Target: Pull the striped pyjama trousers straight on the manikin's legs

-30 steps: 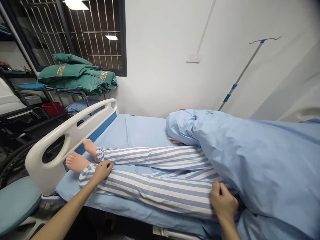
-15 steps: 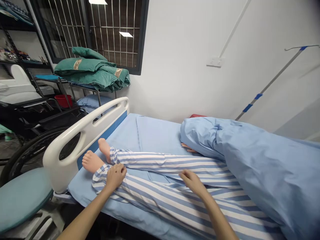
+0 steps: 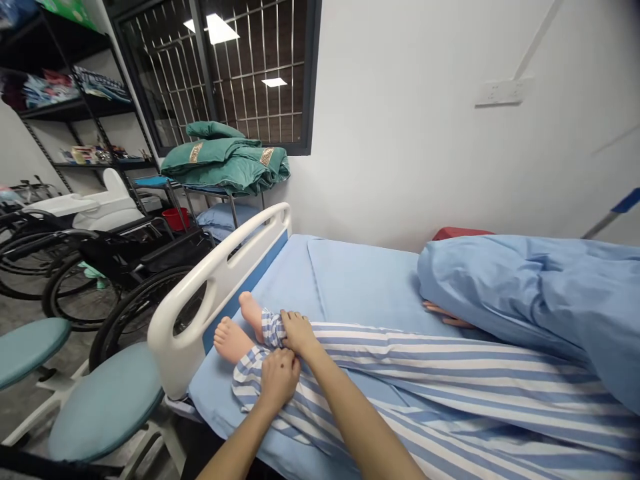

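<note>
Blue-striped trousers [image 3: 450, 365] partly under right hand [image 3: 299, 332]

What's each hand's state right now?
Left hand: curled on the near striped trouser leg; grip unclear.
Right hand: on the far striped trouser leg; grip unclear.

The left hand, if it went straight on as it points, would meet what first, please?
The left hand would likely meet the right hand first, just beyond it on the far striped trouser leg; whether they touch is unclear.

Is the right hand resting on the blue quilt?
No, the right hand is on the striped trousers near the feet, beside the left hand.
</note>
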The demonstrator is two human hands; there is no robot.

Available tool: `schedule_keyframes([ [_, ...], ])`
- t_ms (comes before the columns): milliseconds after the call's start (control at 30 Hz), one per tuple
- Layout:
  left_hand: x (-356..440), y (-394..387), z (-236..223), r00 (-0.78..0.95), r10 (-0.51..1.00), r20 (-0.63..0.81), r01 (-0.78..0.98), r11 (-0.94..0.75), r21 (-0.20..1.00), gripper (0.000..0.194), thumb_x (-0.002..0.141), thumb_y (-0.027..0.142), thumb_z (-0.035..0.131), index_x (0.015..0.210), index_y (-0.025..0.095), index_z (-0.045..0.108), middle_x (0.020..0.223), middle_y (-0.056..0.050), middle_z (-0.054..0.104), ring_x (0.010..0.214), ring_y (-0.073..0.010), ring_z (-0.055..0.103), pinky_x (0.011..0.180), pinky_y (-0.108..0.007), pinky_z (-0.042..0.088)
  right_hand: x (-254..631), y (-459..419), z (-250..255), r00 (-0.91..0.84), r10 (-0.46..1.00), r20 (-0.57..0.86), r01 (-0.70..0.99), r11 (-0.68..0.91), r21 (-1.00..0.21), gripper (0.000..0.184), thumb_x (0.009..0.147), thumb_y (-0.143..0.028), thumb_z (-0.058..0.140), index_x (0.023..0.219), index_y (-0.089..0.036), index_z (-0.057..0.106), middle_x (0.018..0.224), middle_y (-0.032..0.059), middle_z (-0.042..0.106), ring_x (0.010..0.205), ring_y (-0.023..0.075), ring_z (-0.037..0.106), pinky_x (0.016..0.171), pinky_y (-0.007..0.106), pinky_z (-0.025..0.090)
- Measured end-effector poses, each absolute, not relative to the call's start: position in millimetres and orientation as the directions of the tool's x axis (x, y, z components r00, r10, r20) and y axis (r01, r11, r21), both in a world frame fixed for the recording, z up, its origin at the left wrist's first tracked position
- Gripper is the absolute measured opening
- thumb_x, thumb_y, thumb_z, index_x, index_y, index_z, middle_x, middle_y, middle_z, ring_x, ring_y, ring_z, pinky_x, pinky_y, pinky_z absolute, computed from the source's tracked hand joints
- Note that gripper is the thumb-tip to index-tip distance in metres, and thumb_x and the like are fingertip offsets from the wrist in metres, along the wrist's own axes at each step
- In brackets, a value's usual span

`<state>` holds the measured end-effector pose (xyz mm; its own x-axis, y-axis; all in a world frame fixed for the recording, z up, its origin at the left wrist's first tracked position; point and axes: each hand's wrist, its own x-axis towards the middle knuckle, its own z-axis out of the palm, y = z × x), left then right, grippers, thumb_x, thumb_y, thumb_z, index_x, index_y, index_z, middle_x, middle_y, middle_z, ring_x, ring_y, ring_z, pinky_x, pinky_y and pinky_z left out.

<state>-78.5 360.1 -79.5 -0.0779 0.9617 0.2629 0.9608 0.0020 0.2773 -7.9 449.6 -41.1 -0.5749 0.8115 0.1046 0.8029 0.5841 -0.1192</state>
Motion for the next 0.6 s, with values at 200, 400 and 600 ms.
schedule_keyframes([
  [200, -78.0, 359.0, -77.5, -0.090, 0.972, 0.217, 0.939, 0.011, 0.343, 0.022, 0.081, 0.020, 0.042, 0.074, 0.017, 0.063, 0.078, -0.007, 0.065, 0.081, -0.0192, 0.059, 0.070, -0.029, 0.036, -27.4, 463.3, -55.8, -0.516, 0.857, 0.006, 0.851, 0.513, -0.110, 0.054, 0.063, -0.019, 0.062, 0.114, -0.014, 0.047, 0.098, 0.0144, 0.062, 0.094, 0.0274, 0.058, 0.079, 0.038, 0.038],
  [400, -80.9, 370.4, -53.8, -0.332, 0.943, 0.021, 0.565, 0.181, 0.805, 0.010, 0.076, 0.022, 0.049, 0.071, 0.017, 0.057, 0.073, -0.004, 0.063, 0.074, -0.0159, 0.059, 0.068, -0.027, 0.042, -23.8, 463.9, -22.9, -0.501, 0.865, 0.024, 0.862, 0.501, -0.080, 0.044, 0.063, -0.025, 0.062, 0.104, -0.015, 0.050, 0.092, 0.0133, 0.065, 0.085, 0.0264, 0.062, 0.072, 0.034, 0.041],
  [600, -100.2, 383.3, 21.6, -0.391, 0.920, -0.025, -0.121, -0.024, 0.992, 0.023, 0.068, 0.035, 0.067, 0.083, 0.022, 0.056, 0.076, -0.004, 0.062, 0.073, -0.0169, 0.060, 0.060, -0.028, 0.048, 10.0, 462.3, 79.8, -0.503, 0.847, 0.171, 0.847, 0.522, -0.099, 0.058, 0.063, -0.045, 0.061, 0.112, -0.020, 0.043, 0.094, 0.0089, 0.065, 0.085, 0.0267, 0.062, 0.064, 0.030, 0.041],
])
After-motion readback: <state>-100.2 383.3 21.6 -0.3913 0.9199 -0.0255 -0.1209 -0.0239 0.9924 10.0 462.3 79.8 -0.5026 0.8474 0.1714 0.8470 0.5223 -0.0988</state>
